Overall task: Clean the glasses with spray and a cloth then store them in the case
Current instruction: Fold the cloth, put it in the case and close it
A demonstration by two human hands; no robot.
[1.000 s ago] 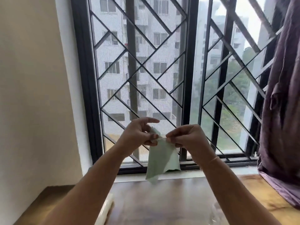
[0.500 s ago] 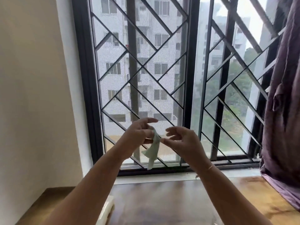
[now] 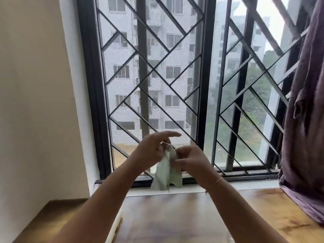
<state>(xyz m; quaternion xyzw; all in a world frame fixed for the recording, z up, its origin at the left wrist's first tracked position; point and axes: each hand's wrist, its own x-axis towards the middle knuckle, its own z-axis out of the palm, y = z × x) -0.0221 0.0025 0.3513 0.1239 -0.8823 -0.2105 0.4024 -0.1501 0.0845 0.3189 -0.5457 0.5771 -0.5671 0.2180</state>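
Cloth (image 3: 166, 174): top bunched between your left hand (image 3: 150, 151) and right hand (image 3: 190, 160) — hidden there.
White object (image 3: 117, 223): mostly behind your left forearm (image 3: 105, 199), cut by the bottom edge — unidentifiable.
Curtain (image 3: 305, 120): cropped at right.

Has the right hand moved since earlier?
Yes: against the central window post, the right hand has shifted left, closer to the left hand and cloth.

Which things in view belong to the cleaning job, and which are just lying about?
Job: pale green cloth, held between left hand and right hand.
Lying about: purple curtain, window grille, wooden table.
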